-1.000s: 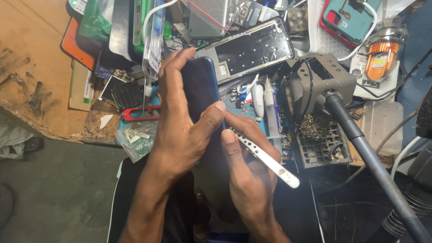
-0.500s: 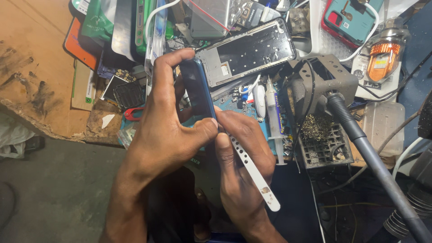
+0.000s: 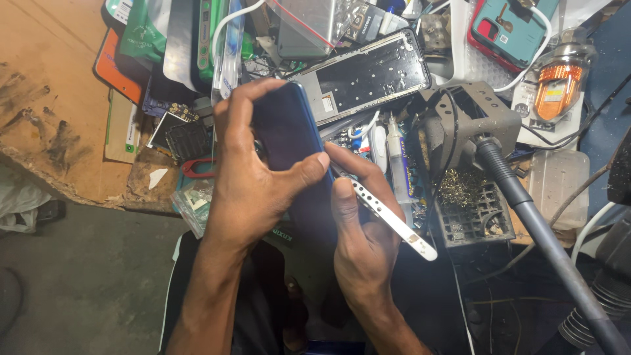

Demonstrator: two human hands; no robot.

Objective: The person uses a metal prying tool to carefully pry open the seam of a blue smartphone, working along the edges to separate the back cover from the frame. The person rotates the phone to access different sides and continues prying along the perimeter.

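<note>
Head view only is provided, looking down over a crowded repair bench. A dark blue phone [image 3: 289,141] is gripped by the left hand [image 3: 253,177], which is curled around it from the left: the fingers are hooked over the phone's upper end and the thumb is pressed across its right edge. The left forearm is extended up from the bottom of the picture, with the wrist held below the phone. The phone's long axis is set from upper left to lower right, slightly tilted off the vertical of the picture, with its dark back turned toward the camera; its lower end is hidden behind the hands.

A flat white metal pry tool [image 3: 388,217] is pinched in the right hand [image 3: 365,230], just right of the phone, with the thumb laid along the tool and the index finger bent over its top. The tool's tip is brought against the phone's right edge, close under the left thumb, and its free end is pointed down and to the right.

An open black phone frame [image 3: 368,79] is seen lying just above and right of the phone. A grey soldering stand [image 3: 470,125] is seen farther right of the phone, and a teal phone case [image 3: 506,29] well above and right of it.
</note>
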